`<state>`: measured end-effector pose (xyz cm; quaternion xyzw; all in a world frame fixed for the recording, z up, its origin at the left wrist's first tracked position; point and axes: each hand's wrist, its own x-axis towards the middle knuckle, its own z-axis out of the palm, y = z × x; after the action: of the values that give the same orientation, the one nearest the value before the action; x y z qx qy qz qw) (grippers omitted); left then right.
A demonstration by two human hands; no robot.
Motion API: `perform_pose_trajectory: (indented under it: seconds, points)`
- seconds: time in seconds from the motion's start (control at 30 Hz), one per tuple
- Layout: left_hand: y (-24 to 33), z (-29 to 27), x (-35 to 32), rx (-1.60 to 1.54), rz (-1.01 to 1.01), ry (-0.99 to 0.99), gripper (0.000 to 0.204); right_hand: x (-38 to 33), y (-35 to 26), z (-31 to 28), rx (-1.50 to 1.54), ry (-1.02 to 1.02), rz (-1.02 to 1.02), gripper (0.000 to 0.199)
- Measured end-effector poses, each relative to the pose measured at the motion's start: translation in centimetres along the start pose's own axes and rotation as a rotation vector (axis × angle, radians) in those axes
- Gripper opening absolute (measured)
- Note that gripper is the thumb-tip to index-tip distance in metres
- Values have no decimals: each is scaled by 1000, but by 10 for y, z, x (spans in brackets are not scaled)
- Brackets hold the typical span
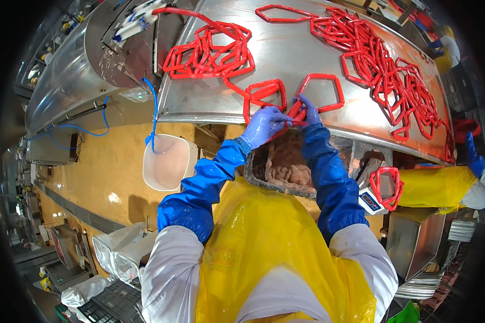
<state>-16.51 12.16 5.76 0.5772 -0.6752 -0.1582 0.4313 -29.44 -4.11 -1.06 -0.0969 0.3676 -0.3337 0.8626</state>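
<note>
Both my gloved hands meet at the near edge of the steel table (199, 102), working on a chain of red sausage links (296, 110). My left hand (266, 125) is closed, its fingers pinching a link by the edge. Close beside it, my right hand (309, 111) has its fingers closed around the same chain. One loop of links lies just past my right hand, and another stands by my left. From there the chain runs back to a tangled sausage pile (213, 54) at the left. A larger heap of linked sausages (372, 64) covers the table's right side.
Below my hands sits a tub of pinkish ground meat (291, 167). A white bin (167, 161) stands left, with a blue hose (156, 110) hanging over it. At the right, a scale (369, 202) has red links beside it. Someone in a yellow apron (436, 187) is nearby.
</note>
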Motion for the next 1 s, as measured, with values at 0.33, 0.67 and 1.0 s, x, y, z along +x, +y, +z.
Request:
perform_pose_trajectory:
  seconds: [0.33,0.67,1.0]
  points:
    - [7,-54,30,-412,-263,489,14,32,-21,58,-177,-63,-123,11]
    - [-16,-71,35,-632,-669,-61,8,50,-17,86,-299,2,-208,19]
    - [-79,-90,-80,-128,-541,168,65,119,-91,224,-1010,-323,-718,26]
